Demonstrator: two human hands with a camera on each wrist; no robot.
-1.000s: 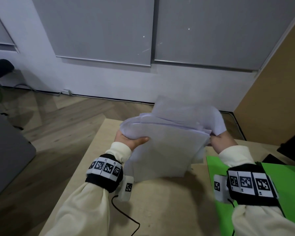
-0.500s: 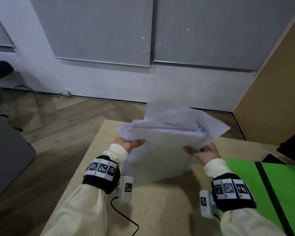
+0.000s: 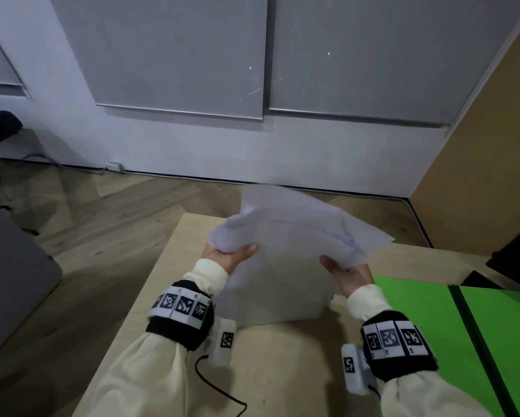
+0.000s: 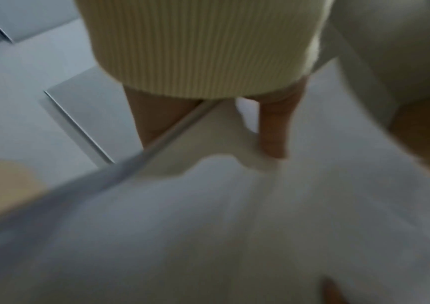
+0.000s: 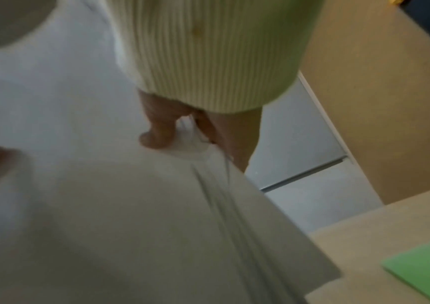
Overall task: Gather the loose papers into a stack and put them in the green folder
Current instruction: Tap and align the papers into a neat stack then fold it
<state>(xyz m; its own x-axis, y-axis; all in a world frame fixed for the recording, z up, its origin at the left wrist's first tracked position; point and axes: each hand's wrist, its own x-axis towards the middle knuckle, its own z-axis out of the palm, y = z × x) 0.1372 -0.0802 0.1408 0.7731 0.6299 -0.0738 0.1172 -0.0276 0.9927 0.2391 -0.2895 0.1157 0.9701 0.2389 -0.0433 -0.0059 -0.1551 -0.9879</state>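
A loose bundle of white papers (image 3: 288, 254) stands on edge on the light wooden table (image 3: 282, 356), its lower edge touching the top. My left hand (image 3: 228, 255) grips the bundle's upper left corner, thumb on the near face. My right hand (image 3: 347, 273) grips the right side, thumb (image 5: 156, 133) on the near sheet and fingers behind. The sheets (image 5: 156, 226) are uneven, with several fanned out at the top right. In the left wrist view my thumb (image 4: 273, 131) presses on the papers (image 4: 234, 226). The open green folder (image 3: 463, 341) lies flat on the table to the right.
A black cable (image 3: 219, 389) runs over the table near my left sleeve. A dark object (image 3: 514, 251) sits at the table's far right. Beyond the table are wooden floor (image 3: 102, 224), a grey wall with panels, and a brown partition (image 3: 487, 139) on the right.
My right hand has shifted from the bundle's top right corner down to its right side, thumb now in front. The papers have tilted and moved a little to the right.
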